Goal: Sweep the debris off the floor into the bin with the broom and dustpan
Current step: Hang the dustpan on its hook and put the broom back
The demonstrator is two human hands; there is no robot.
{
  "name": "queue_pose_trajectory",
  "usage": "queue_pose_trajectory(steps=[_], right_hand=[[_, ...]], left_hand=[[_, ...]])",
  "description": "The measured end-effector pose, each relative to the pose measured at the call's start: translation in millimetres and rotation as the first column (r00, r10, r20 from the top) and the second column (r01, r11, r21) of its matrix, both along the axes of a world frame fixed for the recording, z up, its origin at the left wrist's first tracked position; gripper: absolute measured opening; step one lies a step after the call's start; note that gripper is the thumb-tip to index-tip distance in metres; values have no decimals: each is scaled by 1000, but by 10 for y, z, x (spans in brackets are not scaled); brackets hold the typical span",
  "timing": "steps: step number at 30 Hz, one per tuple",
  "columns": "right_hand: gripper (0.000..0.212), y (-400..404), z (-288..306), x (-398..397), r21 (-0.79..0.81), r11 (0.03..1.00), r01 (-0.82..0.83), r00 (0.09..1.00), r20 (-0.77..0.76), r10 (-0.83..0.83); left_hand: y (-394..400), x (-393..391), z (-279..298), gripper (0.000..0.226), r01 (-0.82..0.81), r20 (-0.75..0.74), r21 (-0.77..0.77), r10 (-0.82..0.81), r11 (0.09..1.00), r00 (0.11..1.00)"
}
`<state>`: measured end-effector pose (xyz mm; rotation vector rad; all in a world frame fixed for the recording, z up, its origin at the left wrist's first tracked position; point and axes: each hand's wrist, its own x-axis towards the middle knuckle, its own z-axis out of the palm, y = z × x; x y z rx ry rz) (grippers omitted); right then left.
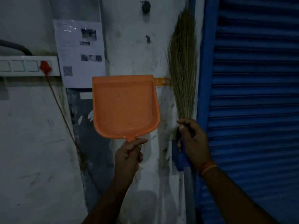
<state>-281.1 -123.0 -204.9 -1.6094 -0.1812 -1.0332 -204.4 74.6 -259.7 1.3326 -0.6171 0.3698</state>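
Tools in both hands and you're facing the wall, so this is the very start. Your left hand (129,152) has its fingers wrapped round the handle of the flat orange plastic dustpan (125,105), held upright with the pan's open face toward you and its lip pointing up. Your right hand (191,141) is curled round the neck of the long straw-coloured grass broom (182,70), just below where the bristles fan out; the bristles point up, lying close against the scuffed white wall (134,50) beside the blue corrugated roller shutter (252,102). The broom's lower handle looks blue, though your hand and the dim light hide most of it.

Nothing swept yet, by the look of it: the pan's inside reads clean and empty. No floor, no debris and no bin are in view at all, so I can't say where any of them lie. All of the real work remains: turn away from the wall, find the mess, flip the broom bristles-down, gather the debris, load the pan and tip it into the bin.
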Motion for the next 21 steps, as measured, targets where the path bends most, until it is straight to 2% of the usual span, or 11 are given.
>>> queue_pose_trajectory(steps=[4,12,16,19,21], right_hand=[[18,-290,50,334,0,1000,-6,1000,28,6],[19,-869,131,1040,28,999,18,998,56,-20],[22,-1141,349,1326,35,999,-9,996,88,6],[27,-1340,568,1543,-17,999,-49,992,118,51],[27,-1469,756,1650,-82,993,-82,986,137,93]], left_hand=[[-297,281,90,33,6,44,-18,-5,1000,999],[-628,1038,361,33,-49,148,85,36,995,988],[-593,1248,458,25,-46,189,153,16,987,982],[-356,1373,752,24,-27,152,349,-29,937,988],[-191,1374,1034,22,-20,132,558,-65,830,989]])
